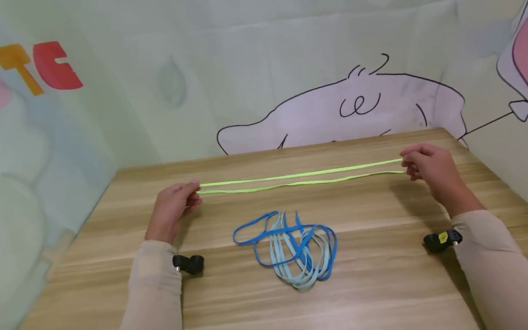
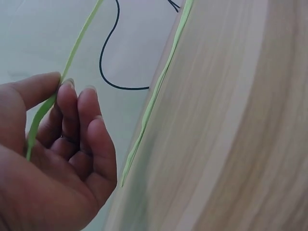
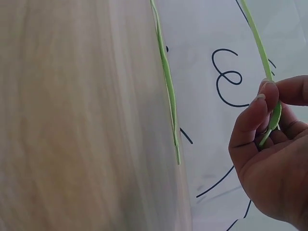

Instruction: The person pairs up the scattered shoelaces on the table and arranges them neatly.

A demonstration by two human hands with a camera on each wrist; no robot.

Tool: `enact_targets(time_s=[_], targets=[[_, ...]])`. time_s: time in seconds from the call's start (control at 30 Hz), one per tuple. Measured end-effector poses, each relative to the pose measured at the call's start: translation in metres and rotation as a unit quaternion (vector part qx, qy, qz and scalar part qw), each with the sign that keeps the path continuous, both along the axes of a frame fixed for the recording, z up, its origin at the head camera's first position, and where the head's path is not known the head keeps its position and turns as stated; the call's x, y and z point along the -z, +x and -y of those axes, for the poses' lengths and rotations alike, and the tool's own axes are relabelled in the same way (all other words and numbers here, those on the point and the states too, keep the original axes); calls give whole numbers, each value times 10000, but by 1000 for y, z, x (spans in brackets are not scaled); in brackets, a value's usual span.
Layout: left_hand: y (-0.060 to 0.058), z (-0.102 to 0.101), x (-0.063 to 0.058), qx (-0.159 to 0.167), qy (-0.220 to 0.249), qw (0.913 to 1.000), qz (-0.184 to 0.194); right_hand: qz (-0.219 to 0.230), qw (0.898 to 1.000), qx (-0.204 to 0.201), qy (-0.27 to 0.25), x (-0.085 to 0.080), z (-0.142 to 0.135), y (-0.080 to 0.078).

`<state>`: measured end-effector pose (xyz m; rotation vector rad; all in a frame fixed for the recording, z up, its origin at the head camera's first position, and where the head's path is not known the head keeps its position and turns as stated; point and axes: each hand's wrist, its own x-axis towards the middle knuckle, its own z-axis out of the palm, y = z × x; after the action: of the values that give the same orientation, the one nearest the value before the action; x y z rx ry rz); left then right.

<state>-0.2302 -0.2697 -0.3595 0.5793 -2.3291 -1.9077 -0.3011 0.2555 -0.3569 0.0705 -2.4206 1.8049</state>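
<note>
A lime-green shoelace (image 1: pixel 301 175) runs straight between the two hands. My left hand (image 1: pixel 171 208) pinches one end between thumb and forefinger, and a short tail (image 2: pixel 37 118) hangs over the palm. At the far right, my right hand (image 1: pixel 435 172) pinches the other end with thumb and fingertips, its tail (image 3: pixel 274 118) curling into the palm. A second lime-green lace (image 1: pixel 300 182) lies stretched along the table, just nearer than the held one and slightly wavy. Both its tips show in the wrist views, apart from the hands.
Between the forearms, a loose tangle of dark blue laces (image 1: pixel 249 235) and pale blue laces (image 1: pixel 299 281) lies on the wooden table (image 1: pixel 354 319). A printed cloth backdrop (image 1: pixel 273 56) stands behind the table's far edge. Each wrist carries a small black camera (image 1: pixel 195 265).
</note>
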Motion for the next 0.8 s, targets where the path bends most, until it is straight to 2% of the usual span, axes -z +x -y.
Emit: enact_targets(time_s=[0.1,0.3,0.43,0.8], targets=[[-3,0,1,-140,-86,9998,-59,-10,10000,-9,85,0,-4,1],[-2,4,2,-418,-183,9990,1,74,9995,-91,290,3,-6,0],[0,5,2,-416,-201,9989,96,114,9985,-120,528,5,-8,-1],[3,12,2,-539,-261,9982,53,251,9953,-324,873,7,-12,-4]])
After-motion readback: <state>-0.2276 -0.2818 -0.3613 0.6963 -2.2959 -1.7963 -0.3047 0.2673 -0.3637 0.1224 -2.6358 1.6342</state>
